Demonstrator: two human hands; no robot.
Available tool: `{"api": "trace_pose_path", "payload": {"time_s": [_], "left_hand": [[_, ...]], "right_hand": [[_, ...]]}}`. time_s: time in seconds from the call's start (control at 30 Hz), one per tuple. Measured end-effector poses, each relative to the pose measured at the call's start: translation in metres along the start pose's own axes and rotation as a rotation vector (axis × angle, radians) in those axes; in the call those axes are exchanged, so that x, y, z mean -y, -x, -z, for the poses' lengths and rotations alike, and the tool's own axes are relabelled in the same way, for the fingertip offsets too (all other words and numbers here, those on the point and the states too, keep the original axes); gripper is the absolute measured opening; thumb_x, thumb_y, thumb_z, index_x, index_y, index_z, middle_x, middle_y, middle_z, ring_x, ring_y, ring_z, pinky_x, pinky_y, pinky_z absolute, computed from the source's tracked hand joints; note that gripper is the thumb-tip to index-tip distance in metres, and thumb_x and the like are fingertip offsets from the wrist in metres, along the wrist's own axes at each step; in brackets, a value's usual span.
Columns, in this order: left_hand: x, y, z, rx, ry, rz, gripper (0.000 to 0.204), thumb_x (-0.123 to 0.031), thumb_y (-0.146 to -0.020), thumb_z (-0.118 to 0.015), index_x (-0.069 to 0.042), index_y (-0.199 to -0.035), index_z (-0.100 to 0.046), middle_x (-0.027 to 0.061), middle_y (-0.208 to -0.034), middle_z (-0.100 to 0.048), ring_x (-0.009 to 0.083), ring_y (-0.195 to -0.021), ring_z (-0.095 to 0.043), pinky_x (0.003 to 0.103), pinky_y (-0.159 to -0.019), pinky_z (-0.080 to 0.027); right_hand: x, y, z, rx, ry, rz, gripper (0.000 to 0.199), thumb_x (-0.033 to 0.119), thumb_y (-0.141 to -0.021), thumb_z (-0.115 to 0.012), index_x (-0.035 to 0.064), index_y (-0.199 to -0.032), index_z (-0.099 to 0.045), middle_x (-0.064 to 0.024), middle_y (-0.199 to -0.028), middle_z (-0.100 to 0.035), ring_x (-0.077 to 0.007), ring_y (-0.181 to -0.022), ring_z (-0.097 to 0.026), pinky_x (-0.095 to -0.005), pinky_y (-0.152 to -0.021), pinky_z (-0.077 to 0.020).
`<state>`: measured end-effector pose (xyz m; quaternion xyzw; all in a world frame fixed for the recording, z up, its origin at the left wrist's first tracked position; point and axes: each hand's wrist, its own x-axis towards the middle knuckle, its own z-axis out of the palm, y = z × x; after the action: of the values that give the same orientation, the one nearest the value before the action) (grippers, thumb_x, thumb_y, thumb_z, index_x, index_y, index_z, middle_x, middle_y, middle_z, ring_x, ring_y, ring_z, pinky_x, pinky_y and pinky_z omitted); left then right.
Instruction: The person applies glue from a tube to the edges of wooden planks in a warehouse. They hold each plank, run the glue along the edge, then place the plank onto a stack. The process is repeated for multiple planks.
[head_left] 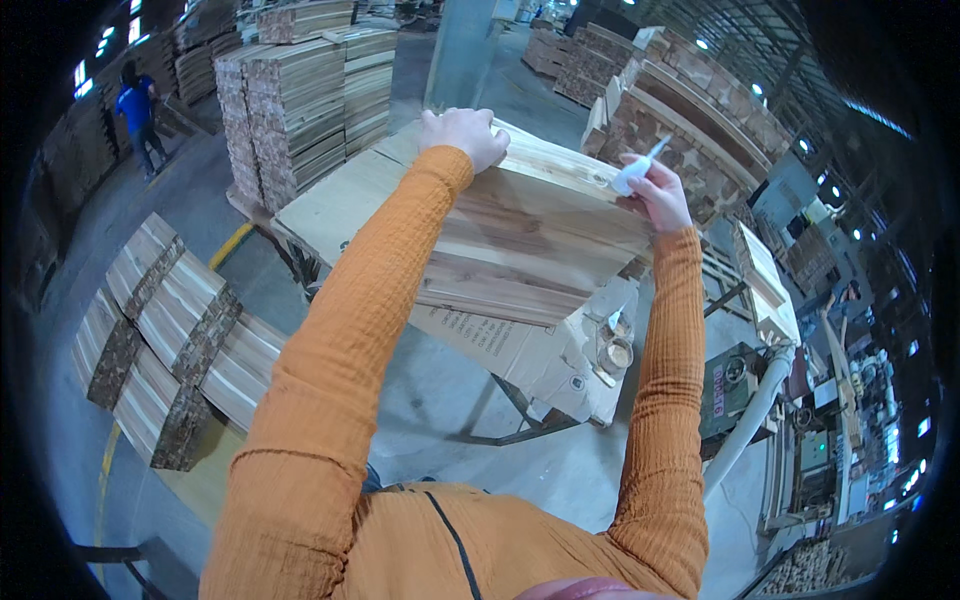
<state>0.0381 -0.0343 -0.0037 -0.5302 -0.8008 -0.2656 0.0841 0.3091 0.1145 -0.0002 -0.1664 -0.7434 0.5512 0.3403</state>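
My right grip (662, 197) is clamped on a white nozzle bottle (632, 176), near the right end of the wooden panel (545, 225). My left grip (466, 138) curls at its far edge; whether it pinches, I cannot tell. The panel sits on the cardboard-covered tabletop (335, 195).

Head view, from the left one of two head-worn fisheye cameras. It faces down and forward: chest (500, 535) at the lower edge; left hand (465, 138), right hand (658, 195) and panel (530, 235) near, above centre; stacks (305, 115) and roof (745, 28) farther off. Straight edges bend toward the rim.
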Motion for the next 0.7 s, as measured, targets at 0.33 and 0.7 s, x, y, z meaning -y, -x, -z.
{"api": "trace_pose_path", "payload": {"time_s": [0.33,0.7], "left_hand": [[0.001,-0.002,0.001,0.024,-0.026,-0.023,0.039,-0.039,-0.085,-0.044,-0.013,-0.105,-0.065,0.0081,-0.099,-0.068,0.0227,-0.099,-0.06,0.044,-0.095,-0.034],[0.002,-0.005,-0.003,0.01,-0.015,-0.013,0.04,-0.042,-0.083,-0.045,-0.014,-0.104,-0.065,0.0083,-0.096,-0.068,0.0241,-0.093,-0.062,0.039,-0.092,-0.035]], "right_hand": [[-0.005,-0.011,-0.005,0.069,0.269,0.059,0.03,0.008,-0.08,-0.069,0.0029,-0.11,-0.064,-0.0005,-0.093,-0.065,-0.0065,-0.086,-0.058,-0.0221,-0.077,-0.0461],[-0.012,-0.019,-0.005,-0.098,0.144,0.106,0.031,0.008,-0.082,-0.068,0.003,-0.112,-0.063,-0.0021,-0.092,-0.066,-0.0083,-0.083,-0.061,-0.0215,-0.07,-0.0499]]}}
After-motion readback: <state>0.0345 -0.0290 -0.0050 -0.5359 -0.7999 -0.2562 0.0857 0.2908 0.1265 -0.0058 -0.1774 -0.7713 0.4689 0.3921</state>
